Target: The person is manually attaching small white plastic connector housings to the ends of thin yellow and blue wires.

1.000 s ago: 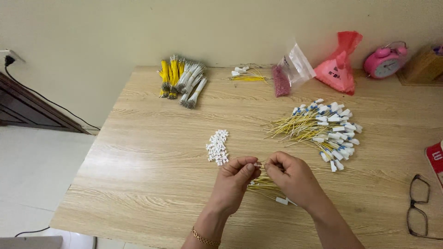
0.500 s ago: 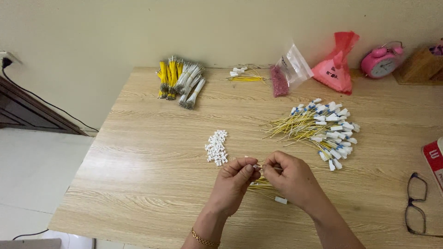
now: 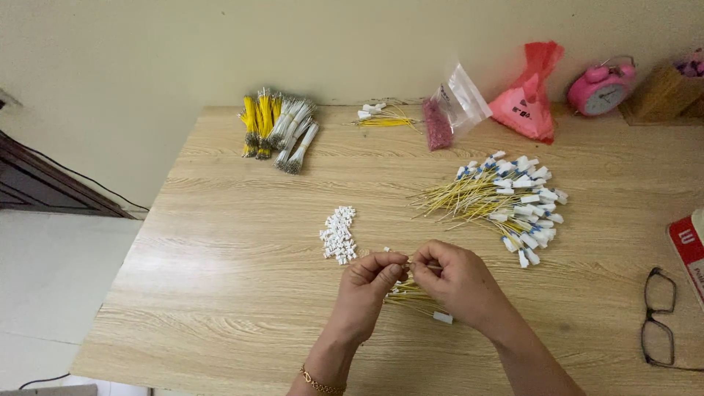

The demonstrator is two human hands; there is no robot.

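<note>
Pinched between the fingertips of both hands is a thin yellow wire [image 3: 408, 265], held just above the pale wooden table [image 3: 220, 293]. Thumb and forefinger of the left hand [image 3: 370, 282] are closed on one end, with a gold bracelet [image 3: 317, 381] on that wrist; the right hand [image 3: 458, 282] clamps the other end, knuckles nearly touching the left.

Directly beneath the pinch lies a small bundle of yellow wires [image 3: 411, 297], one white plastic connector [image 3: 442, 317] poking out below the right hand. Just left of the grip sits a little heap of loose white connectors [image 3: 338, 234]. Beyond and to the right spreads a large pile of yellow wires with white connectors fitted [image 3: 506, 198].

Far right of the hands, black-framed glasses [image 3: 660, 315] rest near the table's edge. Farthest off, toward the wall, lie yellow and white wire bundles [image 3: 279, 132], a clear plastic bag [image 3: 455, 106], a red plastic bag [image 3: 528, 95] and a pink alarm clock [image 3: 601, 86].
</note>
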